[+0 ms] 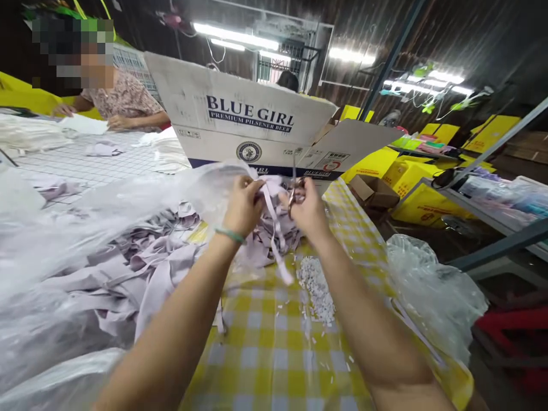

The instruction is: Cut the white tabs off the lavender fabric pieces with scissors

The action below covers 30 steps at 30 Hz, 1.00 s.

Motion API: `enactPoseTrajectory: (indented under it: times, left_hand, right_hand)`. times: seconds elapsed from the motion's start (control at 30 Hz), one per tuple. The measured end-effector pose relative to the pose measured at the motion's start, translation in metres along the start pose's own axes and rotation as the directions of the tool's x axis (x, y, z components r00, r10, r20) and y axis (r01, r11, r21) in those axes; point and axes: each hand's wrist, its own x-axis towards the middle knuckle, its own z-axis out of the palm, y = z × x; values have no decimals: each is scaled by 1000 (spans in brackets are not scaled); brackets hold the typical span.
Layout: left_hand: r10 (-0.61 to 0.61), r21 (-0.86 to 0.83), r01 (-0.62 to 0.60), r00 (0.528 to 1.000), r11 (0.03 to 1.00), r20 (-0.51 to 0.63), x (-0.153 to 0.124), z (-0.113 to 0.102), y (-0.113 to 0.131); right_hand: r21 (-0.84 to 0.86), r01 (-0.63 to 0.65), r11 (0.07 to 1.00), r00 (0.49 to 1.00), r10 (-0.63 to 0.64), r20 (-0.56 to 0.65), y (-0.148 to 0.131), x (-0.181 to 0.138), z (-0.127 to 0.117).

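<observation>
My left hand [245,206] wears a green bangle at the wrist and pinches a pale lilac fabric strap [274,220], which hangs down toward the table. In my right hand [310,208] is a pair of scissors [292,200], my fingers through the handles and the blades pointing up. The two hands are close together, in front of the cardboard box. Beneath them lies a heap of lilac fabric pieces [261,246]. A larger pile of lilac straps [166,257] spreads to the left, partly under clear plastic.
Small white clippings [317,288] lie on the yellow checked tablecloth [265,354]. A "Blue Girl" cardboard box [257,137] stands behind my hands. Clear plastic bags [432,291] lie at the right edge. A co-worker [124,103] handles white cloth at the far left.
</observation>
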Motion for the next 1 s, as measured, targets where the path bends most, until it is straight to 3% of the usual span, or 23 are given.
enactPoseTrajectory:
  times: [0.07, 0.13, 0.23, 0.3, 0.4, 0.5, 0.57, 0.67, 0.77, 0.83, 0.9, 1.0]
  left_hand:
    - [-33, 33, 31, 997, 999, 67, -10, 9, -10]
    - [-41, 47, 34, 986, 998, 163, -55, 10, -12]
    - [-21, -11, 27, 915, 1000, 402, -143, -2, -1]
    - [-94, -33, 130, 848, 991, 522, -190, -18, 6]
    - [-206, -40, 263, 832, 964, 515, -227, -46, 7]
    - [-294, -59, 342, 872, 938, 391, -234, -72, 0]
    - [-366, -95, 417, 869, 904, 333, -234, -81, -5]
    - [-536, -252, 623, 774, 741, 337, -235, -81, -10]
    - [-629, -375, 733, 680, 567, 378, -235, -74, -8]
    - [-656, -465, 760, 639, 454, 403, -233, -70, -4]
    - [-688, -593, 763, 575, 257, 442, -230, -67, 3]
    - [-734, -726, 687, 496, 5, 464, -225, -62, 11]
  right_hand:
    - [-27, -8, 1000, 998, 6, -64, 13, 11, -1]
    - [-6, -15, 1000, 999, 14, -44, 29, -3, 5]
    - [101, -103, 990, 976, 80, 203, 46, -52, 29]
    - [171, -211, 962, 900, 123, 417, 48, -87, 56]
    - [219, -296, 930, 791, 110, 602, 41, -124, 97]
    - [174, -173, 969, 792, 32, 610, 36, -134, 123]
    - [133, -95, 986, 785, -8, 620, 38, -129, 129]
    - [103, -79, 991, 742, -11, 670, 41, -120, 127]
    - [70, -102, 992, 765, 33, 643, 36, -127, 107]
    - [75, -140, 987, 808, 70, 585, 27, -144, 84]
    - [108, -185, 977, 836, 99, 540, 19, -170, 59]
    - [113, -261, 959, 827, 161, 538, 13, -216, 29]
